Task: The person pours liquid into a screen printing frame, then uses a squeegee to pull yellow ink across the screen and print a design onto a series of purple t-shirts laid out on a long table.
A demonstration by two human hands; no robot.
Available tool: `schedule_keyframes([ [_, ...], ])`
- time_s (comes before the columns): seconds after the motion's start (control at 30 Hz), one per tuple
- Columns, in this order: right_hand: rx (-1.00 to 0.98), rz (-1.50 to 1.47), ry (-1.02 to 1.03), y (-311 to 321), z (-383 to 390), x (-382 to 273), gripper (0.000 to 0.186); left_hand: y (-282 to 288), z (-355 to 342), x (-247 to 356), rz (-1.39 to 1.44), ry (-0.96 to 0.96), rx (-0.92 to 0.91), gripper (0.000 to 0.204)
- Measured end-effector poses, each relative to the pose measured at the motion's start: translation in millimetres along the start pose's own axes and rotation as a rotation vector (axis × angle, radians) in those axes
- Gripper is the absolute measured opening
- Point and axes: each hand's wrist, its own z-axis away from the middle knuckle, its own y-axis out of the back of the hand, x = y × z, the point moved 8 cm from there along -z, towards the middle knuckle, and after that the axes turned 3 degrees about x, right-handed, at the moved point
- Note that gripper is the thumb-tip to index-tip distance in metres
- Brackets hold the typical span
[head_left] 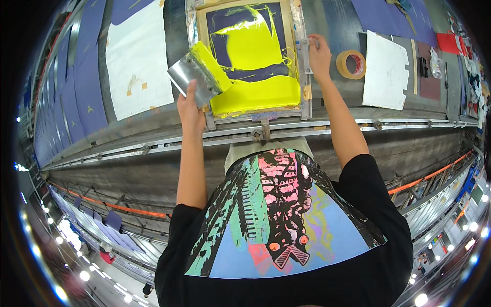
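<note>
My left hand [190,108] grips a metal-handled squeegee [192,77], tilted, its blade coated in bright yellow ink, over the lower left of a framed screen [294,36]. Thick yellow ink [255,94] fills the screen's lower band and much of its upper middle, around dark purple areas. My right hand [319,59] is closed on the right edge of the screen frame, by a metal fitting. A tan tape roll [351,64] lies just right of that hand.
White sheets [135,56] [384,69] lie either side, among purple fabric pieces [391,15]. A red item [450,43] and small bagged objects [436,64] sit far right. A metal rail [153,148] edges the table, and orange bars [429,174] run below.
</note>
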Motion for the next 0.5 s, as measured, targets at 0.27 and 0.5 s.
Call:
schedule_keyframes([
  [0.27,-0.023,0.005,0.008,-6,-7,5,0.021,-150,-75,42,-1.209,-0.670,-0.402,0.026],
  [0.5,0.005,0.028,0.064,-5,-6,0,0.021,-256,-142,25,-1.542,-0.975,-0.489,0.034],
])
